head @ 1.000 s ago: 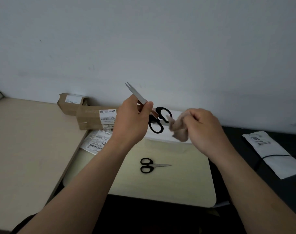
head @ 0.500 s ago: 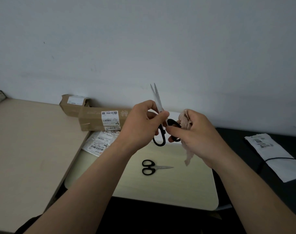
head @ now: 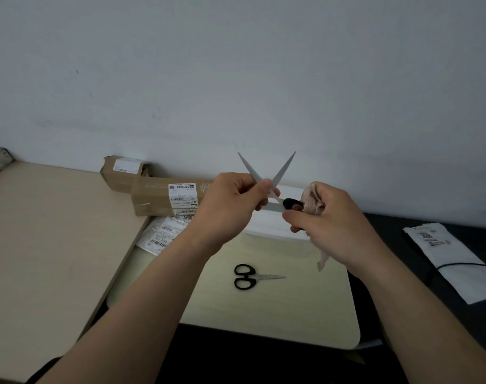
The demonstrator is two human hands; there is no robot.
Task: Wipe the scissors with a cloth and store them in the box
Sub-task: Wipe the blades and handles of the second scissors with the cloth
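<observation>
Pinching splayed scissors (head: 285,168), left hand (head: 227,207) hovers above table (head: 291,310).

Held scissors (head: 284,168) blades now spread wide apart.

Bare left hand (head: 225,209) and right hand (head: 333,225) (forearms uncovered too).
</observation>
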